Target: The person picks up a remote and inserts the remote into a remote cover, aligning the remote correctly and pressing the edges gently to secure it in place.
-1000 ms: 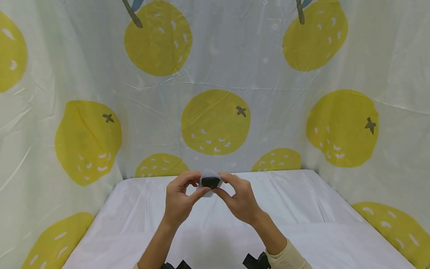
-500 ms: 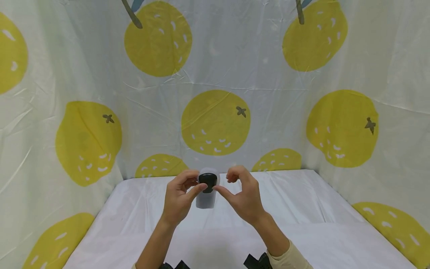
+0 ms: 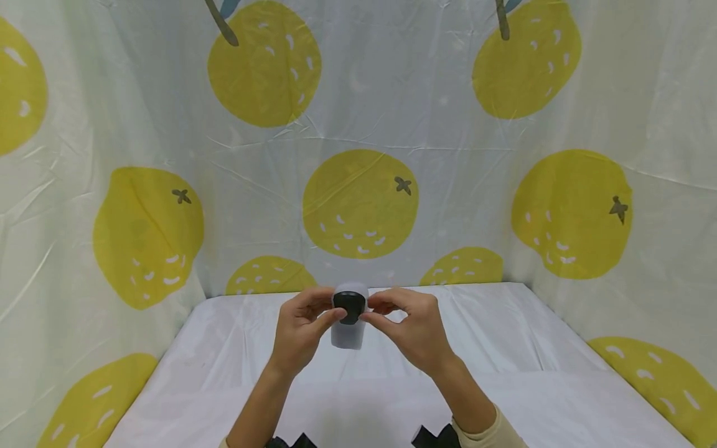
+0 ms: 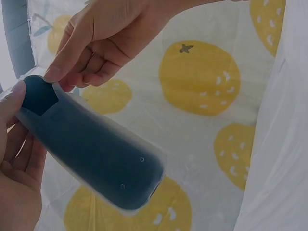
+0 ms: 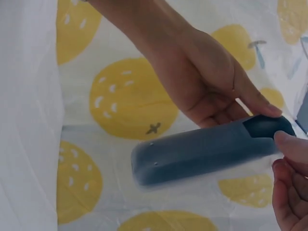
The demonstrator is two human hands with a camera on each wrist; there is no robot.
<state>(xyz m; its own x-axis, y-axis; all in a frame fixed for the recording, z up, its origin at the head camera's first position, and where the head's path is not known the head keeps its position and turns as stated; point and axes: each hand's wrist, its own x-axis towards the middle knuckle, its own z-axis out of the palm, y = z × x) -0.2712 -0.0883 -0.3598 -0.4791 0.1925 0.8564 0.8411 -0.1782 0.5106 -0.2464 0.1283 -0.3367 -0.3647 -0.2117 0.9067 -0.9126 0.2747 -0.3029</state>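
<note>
Both hands hold up a long, dark, rounded device (image 3: 349,303) in a translucent, pale sleeve (image 3: 347,338), above the white surface. Its bare dark end shows through a cut-out at the sleeve's mouth, while the rest lies inside. My left hand (image 3: 300,326) pinches the left edge at that end, thumb on the dark part. On the opposite edge, my right hand (image 3: 416,323) pinches with thumb and fingers. In the left wrist view the covered body (image 4: 98,149) slants down away from the fingertips; two small round marks show near its far end.
A white cloth-like surface (image 3: 482,348) spreads below the hands. Pale curtains (image 3: 358,124) printed with yellow fruit stand at the back and both sides. Dark straps (image 3: 434,437) show near the wrists at the bottom edge.
The device has tilted, so more of the sleeve shows below the dark end. My right fingers lifted off, leaving the thumb near the edge, then came back to the right side.
</note>
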